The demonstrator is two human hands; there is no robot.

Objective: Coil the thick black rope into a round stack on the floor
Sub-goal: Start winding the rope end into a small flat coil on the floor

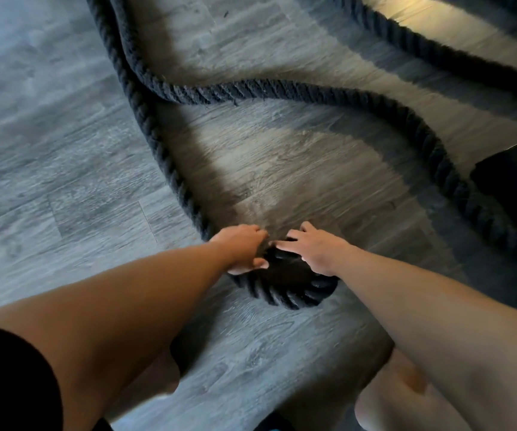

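A thick black twisted rope (pixel 145 119) snakes across the grey wood floor (pixel 49 135) from the top left down to my hands. At its near end it is bent into one small tight curl (pixel 285 293). My left hand (pixel 241 247) grips the rope where it enters the curl, thumb underneath and fingers curled over. My right hand (pixel 316 247) presses flat on the smooth black end cap in the curl's middle, fingers spread. Another stretch of rope (pixel 437 150) curves away on the right.
A black block-like object (pixel 512 178) stands at the right edge beside the rope. A further run of rope (pixel 437 48) crosses the top right. My bare knees (pixel 406 396) are at the bottom of the view.
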